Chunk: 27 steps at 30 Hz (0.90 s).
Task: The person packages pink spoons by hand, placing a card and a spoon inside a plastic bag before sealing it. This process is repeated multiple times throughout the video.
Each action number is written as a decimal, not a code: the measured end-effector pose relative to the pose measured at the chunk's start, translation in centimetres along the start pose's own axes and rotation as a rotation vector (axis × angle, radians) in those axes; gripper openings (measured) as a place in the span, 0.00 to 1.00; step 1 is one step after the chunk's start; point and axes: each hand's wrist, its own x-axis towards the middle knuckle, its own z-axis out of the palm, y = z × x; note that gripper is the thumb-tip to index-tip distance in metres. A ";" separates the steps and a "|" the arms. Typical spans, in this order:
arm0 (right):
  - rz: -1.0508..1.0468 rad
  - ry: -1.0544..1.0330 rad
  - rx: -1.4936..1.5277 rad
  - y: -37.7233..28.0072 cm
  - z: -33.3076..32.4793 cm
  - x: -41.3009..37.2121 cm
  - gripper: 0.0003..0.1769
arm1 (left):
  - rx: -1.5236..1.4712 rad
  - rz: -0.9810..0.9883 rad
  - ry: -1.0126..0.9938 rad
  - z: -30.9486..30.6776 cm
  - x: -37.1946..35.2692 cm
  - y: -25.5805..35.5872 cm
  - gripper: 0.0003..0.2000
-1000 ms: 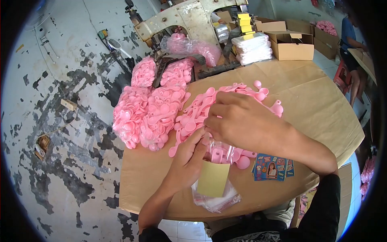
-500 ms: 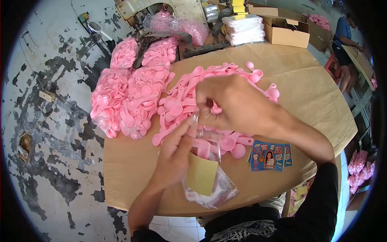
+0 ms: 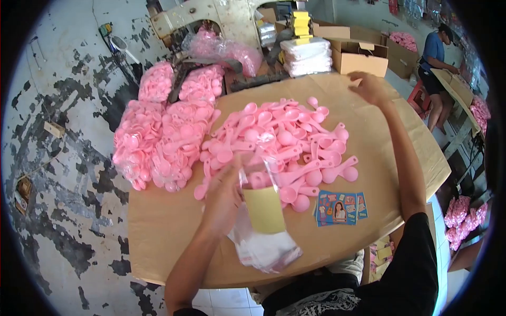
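Observation:
My left hand (image 3: 222, 197) is closed on the side of a clear plastic bag (image 3: 270, 164) over the near part of the table. A yellow card (image 3: 264, 209) sits in the bag, and pink shows through the clear plastic above it. Below hang more clear bags (image 3: 269, 250), overlapping it. Out over the far right of the table, my right hand (image 3: 372, 88) has its fingers apart and holds nothing visible. Beyond the left hand lies a heap of pink measuring spoons (image 3: 284, 126). Printed blue cards (image 3: 337, 208) lie right of the bag.
Filled bags of pink spoons (image 3: 176, 131) line the table's left side. At the back stand a machine (image 3: 200, 16), a stack of clear bags (image 3: 308, 55) and a cardboard box (image 3: 363, 60). Another person (image 3: 435, 58) works at a table on the right.
My right hand has let go of the bag's top and moved far right and away from me. My left hand still grips the bag. The camera view has shifted slightly.

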 end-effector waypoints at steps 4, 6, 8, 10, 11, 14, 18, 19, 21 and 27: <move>-0.164 0.255 0.475 -2.7 -4.6 1.5 0.15 | 0.112 -0.042 -0.080 0.8 -0.5 -0.2 0.18; -0.142 -0.001 0.700 -8.5 -6.7 -1.0 0.15 | 0.088 -0.074 -0.078 0.8 -0.6 -0.2 0.17; -0.153 -0.333 0.920 -13.8 -5.0 -5.3 0.15 | 0.078 -0.032 -0.062 0.9 -0.7 -0.4 0.16; -0.309 -0.473 0.808 -19.2 -2.7 -10.3 0.14 | 0.024 -0.010 -0.051 1.1 -1.0 -0.4 0.16; -0.373 -0.543 0.769 -20.6 -2.1 -11.7 0.15 | 0.002 -0.003 -0.050 1.2 -1.1 -0.4 0.16; -0.265 -0.553 0.919 -22.1 -0.7 -13.3 0.17 | 0.047 0.021 -0.050 1.3 -1.3 -0.7 0.17; -0.145 -0.557 1.115 -22.7 -0.8 -13.8 0.16 | 0.068 0.070 -0.022 1.9 -1.4 -0.9 0.18; -0.125 -0.574 1.139 -22.8 -0.7 -14.1 0.17 | 0.076 0.093 -0.030 1.8 -1.2 -1.2 0.19; -0.139 -0.590 1.242 -22.6 0.4 -14.2 0.17 | 0.106 0.136 -0.036 1.6 -0.9 -1.5 0.19; -0.257 -0.610 1.180 -21.8 -0.4 -13.4 0.12 | 0.113 0.131 -0.026 1.9 -1.0 -1.4 0.20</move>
